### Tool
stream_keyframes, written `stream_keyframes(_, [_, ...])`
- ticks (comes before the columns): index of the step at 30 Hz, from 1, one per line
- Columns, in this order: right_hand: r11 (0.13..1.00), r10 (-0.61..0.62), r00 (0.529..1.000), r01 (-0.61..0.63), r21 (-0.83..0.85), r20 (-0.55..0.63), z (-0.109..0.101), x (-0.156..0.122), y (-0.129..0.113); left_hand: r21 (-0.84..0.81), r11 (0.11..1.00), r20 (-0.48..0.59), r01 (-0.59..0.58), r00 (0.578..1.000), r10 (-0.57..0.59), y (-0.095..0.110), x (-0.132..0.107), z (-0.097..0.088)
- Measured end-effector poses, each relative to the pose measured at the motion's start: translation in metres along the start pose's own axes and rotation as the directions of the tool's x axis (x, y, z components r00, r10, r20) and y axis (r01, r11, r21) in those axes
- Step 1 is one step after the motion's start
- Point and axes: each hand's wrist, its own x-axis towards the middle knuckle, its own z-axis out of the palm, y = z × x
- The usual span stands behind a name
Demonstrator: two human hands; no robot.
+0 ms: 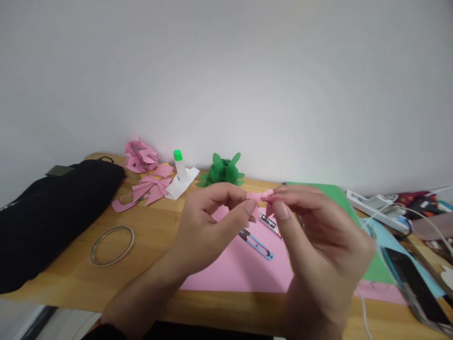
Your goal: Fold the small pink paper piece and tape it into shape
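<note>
Both of my hands are raised over the wooden table (148, 245) and pinch one small folded pink paper piece (261, 195) between them. My left hand (208, 222) grips its left end with thumb and fingers closed. My right hand (318, 236) pinches its right end. Under my hands lies a pink paper sheet (240, 264) with blue thread snips (257, 244) and a small labelled tube (269, 223) on it.
A black bag (53, 208) lies at the left, a clear tape ring (112, 244) beside it. Pink paper scraps (145, 186), a green-capped glue bottle (180, 165) and a green paper shape (222, 171) sit by the wall. Green paper (336, 198), a power strip (375, 208) and a phone (410, 283) lie at the right.
</note>
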Motion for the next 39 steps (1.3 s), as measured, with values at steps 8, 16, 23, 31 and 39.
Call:
stream_keyframes(8, [0.988,0.14,0.989,-0.137,0.077,-0.041,-0.001,0.001,0.003,0.002,1.0,0.022,-0.006,1.0,0.006,-0.002,0.002,0.0])
stream_keyframes(16, [0.966,0.195,0.98,-0.201,0.16,0.048,0.0,0.003,0.003,0.006,1.0,0.036,-0.017,0.999,0.017,-0.002,0.002,0.0])
stream_keyframes(23, [0.958,0.224,0.973,-0.23,0.173,0.054,-0.001,0.003,0.004,0.012,1.0,0.082,-0.016,0.997,0.015,-0.001,0.004,-0.001])
stream_keyframes(31, [0.95,0.23,0.972,-0.234,0.207,0.042,-0.002,0.002,0.003,-0.038,0.999,0.142,-0.023,0.989,0.028,-0.004,0.005,-0.003])
stream_keyframes(39, [0.92,0.263,0.965,-0.257,0.295,0.019,-0.002,0.004,0.003,-0.023,0.973,0.07,-0.228,0.971,0.229,-0.01,-0.001,-0.001])
